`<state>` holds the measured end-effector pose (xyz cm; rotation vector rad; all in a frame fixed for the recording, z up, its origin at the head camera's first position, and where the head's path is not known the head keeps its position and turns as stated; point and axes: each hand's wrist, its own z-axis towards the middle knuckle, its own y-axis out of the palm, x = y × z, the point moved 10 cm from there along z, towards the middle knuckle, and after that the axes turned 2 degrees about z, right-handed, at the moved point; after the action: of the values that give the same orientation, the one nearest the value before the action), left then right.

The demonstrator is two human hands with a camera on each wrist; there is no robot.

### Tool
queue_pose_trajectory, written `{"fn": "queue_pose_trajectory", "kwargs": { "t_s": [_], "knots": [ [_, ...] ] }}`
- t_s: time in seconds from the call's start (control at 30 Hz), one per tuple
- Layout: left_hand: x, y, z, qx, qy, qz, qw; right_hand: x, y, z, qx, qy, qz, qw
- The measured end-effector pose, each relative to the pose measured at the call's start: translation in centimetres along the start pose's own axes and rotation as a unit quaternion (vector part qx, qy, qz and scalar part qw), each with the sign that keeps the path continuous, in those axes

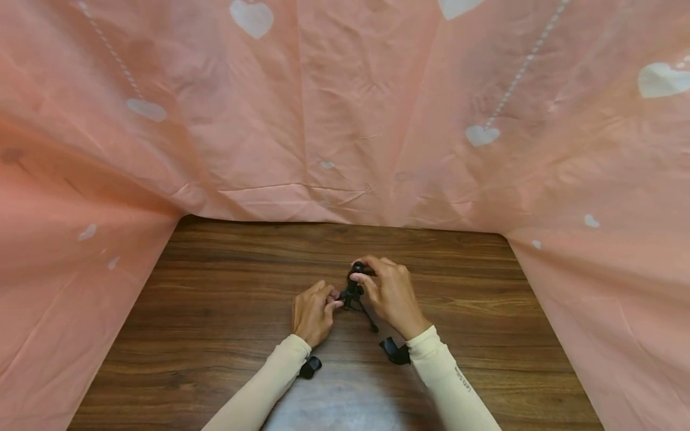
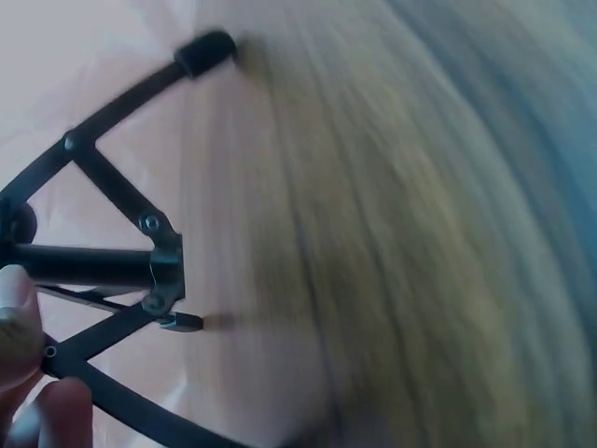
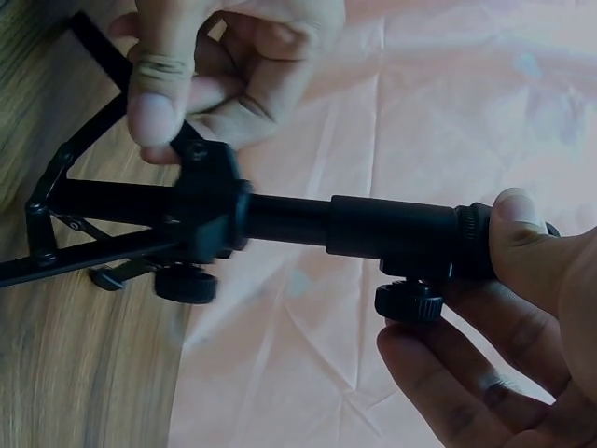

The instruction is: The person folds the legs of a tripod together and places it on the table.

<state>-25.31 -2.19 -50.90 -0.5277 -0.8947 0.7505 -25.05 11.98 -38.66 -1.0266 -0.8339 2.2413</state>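
Observation:
A small black tripod (image 1: 353, 286) stands between the two hands above the wooden table, its legs spread. My left hand (image 1: 312, 312) pinches one of its legs near the hub; in the right wrist view the left thumb (image 3: 155, 117) presses on that leg. At the upper end of the post, my right hand (image 1: 395, 294) grips the head between thumb and fingers. The right wrist view shows the post (image 3: 284, 219) with a lower knob (image 3: 186, 284) and an upper knob (image 3: 410, 301). Hinged braces (image 2: 117, 187) join the legs to the post's lower end in the left wrist view.
Brown wood-grain table (image 1: 215, 275) lies under both hands. A pink curtain (image 1: 350, 120) with white hearts hangs behind it and along both sides. Black wrist cameras sit by the left cuff (image 1: 309, 367) and the right cuff (image 1: 426, 341).

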Motion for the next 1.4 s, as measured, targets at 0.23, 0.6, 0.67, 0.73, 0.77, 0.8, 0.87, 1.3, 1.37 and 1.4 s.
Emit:
{"fn": "queue_pose_trajectory", "kwargs": {
  "t_s": [0.23,0.6,0.67,0.73,0.77,0.8,0.87,1.3,1.37,1.4],
  "knots": [
    [0.1,-0.7,0.0,0.024,0.006,-0.028,0.9993,-0.1,0.2,0.1,-0.004,0.001,-0.005,1.000],
    [1.9,-0.9,0.3,0.019,0.030,0.042,0.9985,-0.2,0.2,0.1,-0.002,0.007,-0.007,1.000],
    [2.0,-1.0,0.3,0.031,0.028,0.036,0.9985,-0.2,0.2,0.2,-0.003,0.009,-0.008,1.000],
    [2.1,-1.0,0.2,0.045,0.030,0.029,0.9981,-0.1,0.2,0.2,-0.002,0.012,-0.007,1.000],
    [2.1,-1.0,0.1,0.053,0.031,0.025,0.9978,-0.1,0.1,0.2,-0.001,0.013,-0.008,1.000],
    [2.1,-1.1,0.1,0.060,0.031,0.020,0.9975,-0.1,0.1,0.2,0.000,0.014,-0.009,1.000],
    [2.1,-1.1,0.0,0.075,0.029,0.011,0.9967,-0.1,0.0,0.2,0.003,0.012,-0.014,1.000],
    [1.2,-1.2,-0.6,0.118,-0.041,-0.080,0.9890,-0.5,0.2,0.1,0.008,0.004,-0.021,1.000],
    [1.0,-1.1,-0.6,0.124,-0.050,-0.093,0.9867,-0.5,0.2,0.2,0.010,0.005,-0.024,1.000],
    [1.0,-1.0,-0.6,0.128,-0.053,-0.097,0.9857,-0.5,0.1,0.2,0.011,0.004,-0.025,1.000]
  ]
}}
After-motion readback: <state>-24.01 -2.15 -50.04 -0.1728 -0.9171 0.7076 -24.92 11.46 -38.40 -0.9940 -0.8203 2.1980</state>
